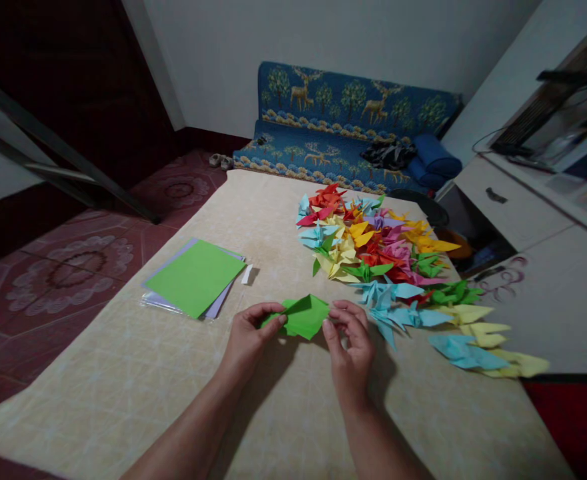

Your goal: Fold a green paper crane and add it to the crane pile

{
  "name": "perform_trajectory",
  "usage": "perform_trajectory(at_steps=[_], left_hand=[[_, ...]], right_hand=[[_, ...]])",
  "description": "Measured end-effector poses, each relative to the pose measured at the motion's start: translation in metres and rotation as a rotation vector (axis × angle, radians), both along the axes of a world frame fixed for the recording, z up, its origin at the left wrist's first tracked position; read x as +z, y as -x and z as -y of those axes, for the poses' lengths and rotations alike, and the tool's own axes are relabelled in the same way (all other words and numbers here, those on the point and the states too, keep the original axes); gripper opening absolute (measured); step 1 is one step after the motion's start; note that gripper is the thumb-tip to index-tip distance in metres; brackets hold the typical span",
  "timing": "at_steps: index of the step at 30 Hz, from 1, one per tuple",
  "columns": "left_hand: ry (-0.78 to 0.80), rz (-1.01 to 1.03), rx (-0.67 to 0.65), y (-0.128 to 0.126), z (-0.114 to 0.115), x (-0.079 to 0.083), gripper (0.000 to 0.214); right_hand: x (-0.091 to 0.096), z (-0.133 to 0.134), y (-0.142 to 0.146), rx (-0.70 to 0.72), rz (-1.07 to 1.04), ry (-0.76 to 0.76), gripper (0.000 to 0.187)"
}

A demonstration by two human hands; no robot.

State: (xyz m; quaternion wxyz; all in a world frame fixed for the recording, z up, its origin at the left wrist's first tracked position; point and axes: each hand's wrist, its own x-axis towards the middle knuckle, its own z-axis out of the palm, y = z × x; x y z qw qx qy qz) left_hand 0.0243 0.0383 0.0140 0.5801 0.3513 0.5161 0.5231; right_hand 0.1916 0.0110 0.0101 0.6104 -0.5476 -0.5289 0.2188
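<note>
Left hand point(253, 331) and right hand point(349, 333) pinch opposite ends of the folded green paper point(301, 317), held between them above the table's point(123, 387) middle, long axis left-right, both hands equally near.

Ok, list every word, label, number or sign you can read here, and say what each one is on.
No readable text in this view.
Folded green paper, pinched by the left hand and right hand: blank.
Stack of paper sheets: plain, no print.
Paper cranes: plain colours, no marks.
Sofa: deer and tree pattern only, no words.
Shelf items at far right: too blurred to read.
</note>
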Motion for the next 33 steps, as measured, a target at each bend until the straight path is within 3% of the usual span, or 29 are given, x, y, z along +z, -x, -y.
perform_trajectory(at_steps=[8, 19, 24, 29, 31, 33], left_hand=[[0.018, -0.013, -0.08, 0.002, 0.001, -0.005, 0.025], [0.084, -0.011, -0.196, 0.003, 0.001, -0.001, 0.03], [0.089, -0.018, -0.239, 0.006, 0.0, 0.0, 0.03], [0.077, -0.071, -0.323, 0.006, -0.001, 0.004, 0.03], [0.059, -0.107, -0.367, 0.006, -0.001, 0.006, 0.031], [0.036, -0.156, -0.401, 0.006, -0.001, 0.006, 0.03]], right_hand=[[0.0, -0.002, -0.006, 0.132, -0.147, -0.014, 0.016], [0.005, -0.004, -0.009, 0.383, -0.258, 0.175, 0.024], [0.008, -0.005, -0.007, 0.391, -0.168, 0.209, 0.011], [0.008, -0.007, -0.006, 0.438, -0.26, 0.332, 0.05], [0.008, -0.007, -0.007, 0.497, -0.246, 0.35, 0.051], [0.008, -0.007, -0.008, 0.548, -0.159, 0.322, 0.04]])
